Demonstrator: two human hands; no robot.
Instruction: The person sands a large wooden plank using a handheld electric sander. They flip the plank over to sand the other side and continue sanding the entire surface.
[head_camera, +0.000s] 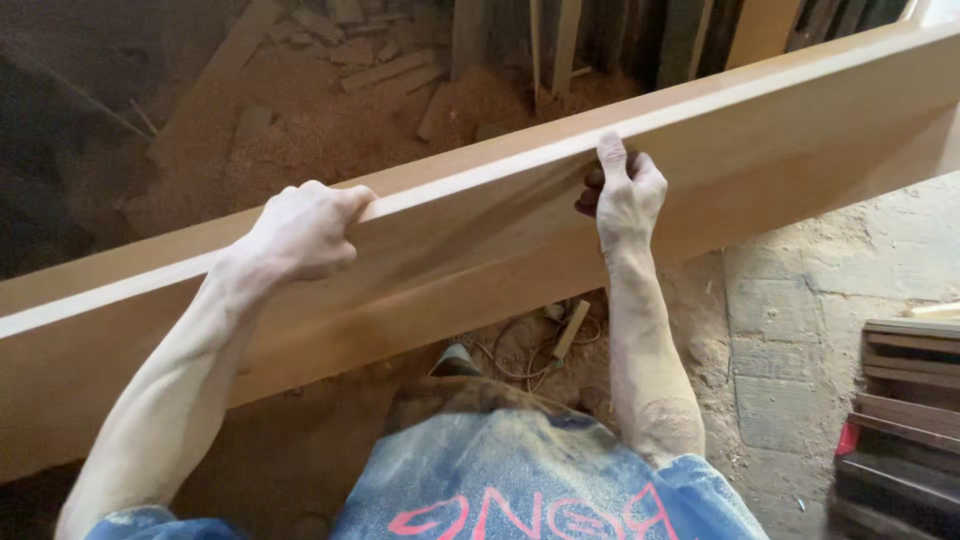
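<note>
Plank: a long, wide, pale sanded wooden plank (480, 250) stands on edge and runs slantwise across the whole view, low at the left and high at the right, both ends out of sight; it is held up in front of the person's chest.
Handling: I judge it stiff and fairly heavy for its length, likely to swing or tip if held at one point; the smooth, dusty faces look slippery, so the narrow top edge gives the surest purchase, with the two holds set well apart.
Floor: sawdust (330, 130) heaped beyond the plank, with offcuts (385, 70) lying in it; a bare, cracked concrete floor (800, 330) at the right.
Stack: dark boards (905, 400) piled at the right edge.
Left hand: the left hand (300, 232) is clamped over the top edge, fingers hooked across to the far side.
Right hand: the right hand (625, 195) grips the same edge further up, thumb lying along the top, fingers curled behind.
Small thing: a cord (520, 345) lies on the floor below the plank.
</note>
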